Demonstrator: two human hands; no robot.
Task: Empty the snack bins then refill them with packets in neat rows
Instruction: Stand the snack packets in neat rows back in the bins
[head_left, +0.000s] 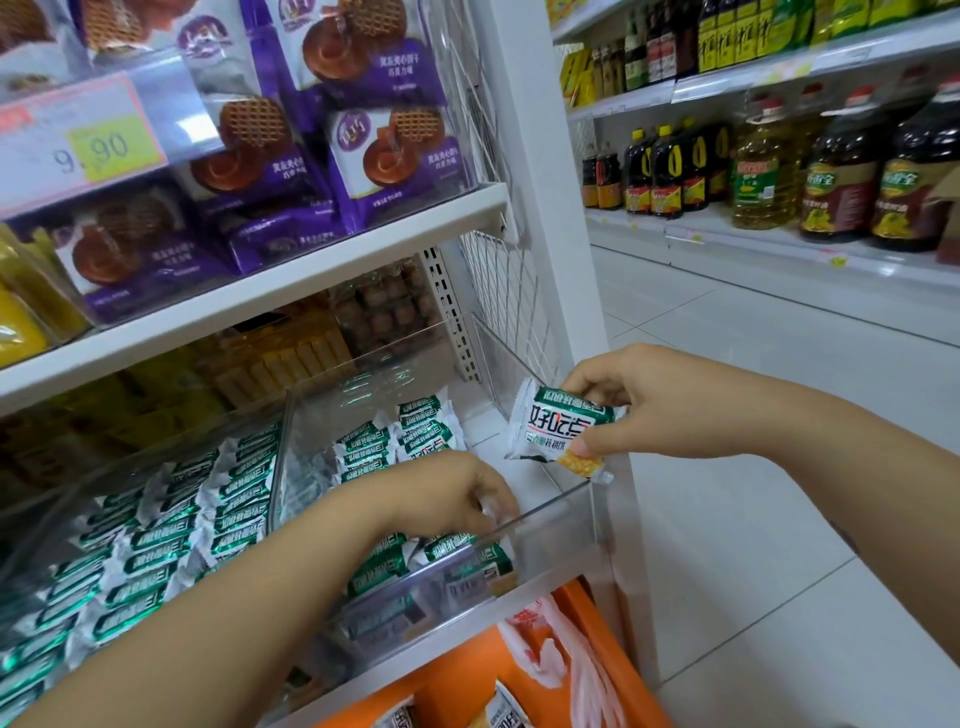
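Packet (558, 431) reads 好吃点 | right hand (639, 400) pinches it | left hand (457, 499) curled inside bin (550, 501), hold unclear | price tag (98, 148) 9.90

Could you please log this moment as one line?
phase: refilling | right hand: pinches packet over right bin | left hand: inside right bin, grip unclear

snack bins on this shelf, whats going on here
A person is restocking the clear right bin with green-and-white packets. The right hand pinches one packet above the bin's right end, not yet placed. The left hand reaches down among the front packets; whether it grips one is unclear. This bin is partly filled, with bare floor on its right side, while the left bin is packed in rows. More packets lie in the orange basket below.
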